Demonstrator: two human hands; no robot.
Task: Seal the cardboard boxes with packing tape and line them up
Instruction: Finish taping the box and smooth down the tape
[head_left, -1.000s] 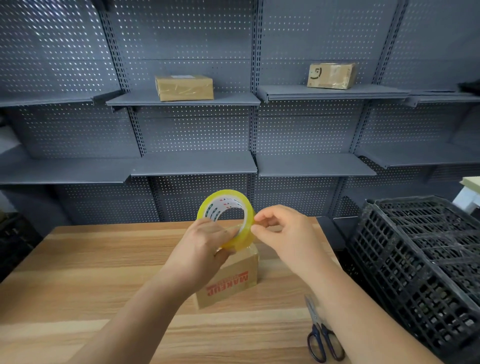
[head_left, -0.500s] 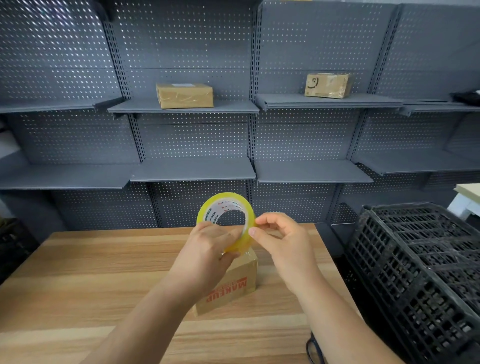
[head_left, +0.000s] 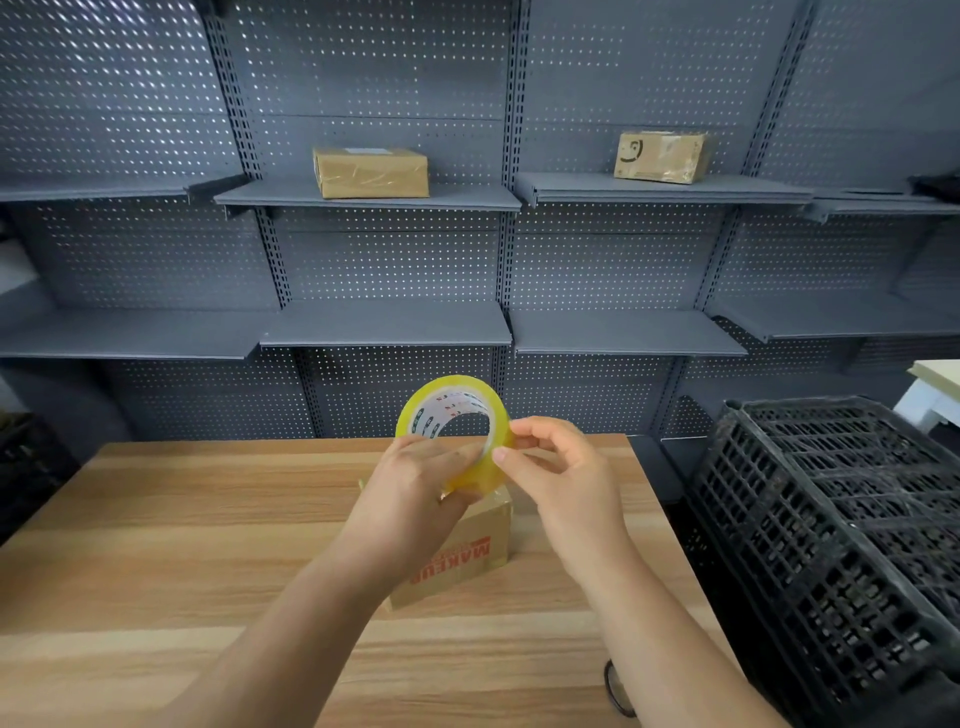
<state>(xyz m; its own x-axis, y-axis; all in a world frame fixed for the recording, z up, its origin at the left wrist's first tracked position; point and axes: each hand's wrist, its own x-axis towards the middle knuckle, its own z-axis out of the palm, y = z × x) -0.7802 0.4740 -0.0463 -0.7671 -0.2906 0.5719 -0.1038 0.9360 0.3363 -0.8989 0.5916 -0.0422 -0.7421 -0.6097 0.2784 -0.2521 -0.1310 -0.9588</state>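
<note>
A yellow roll of tape is held upright in the air just above the box that stands on the counter. The left hand has its fingers clenched round the roll's lower part, and the right hand pinches the roll's right rim between thumb and forefinger. Compared with half a second ago, both grips and the roll's place above the box are the same. The left hand hides the box's top. Whether a loose tape end sits in the pinch cannot be made out. In front of the box, only one loop of the scissors shows beside the right forearm. To the box's right, a black crate is cut off by the frame.
</note>
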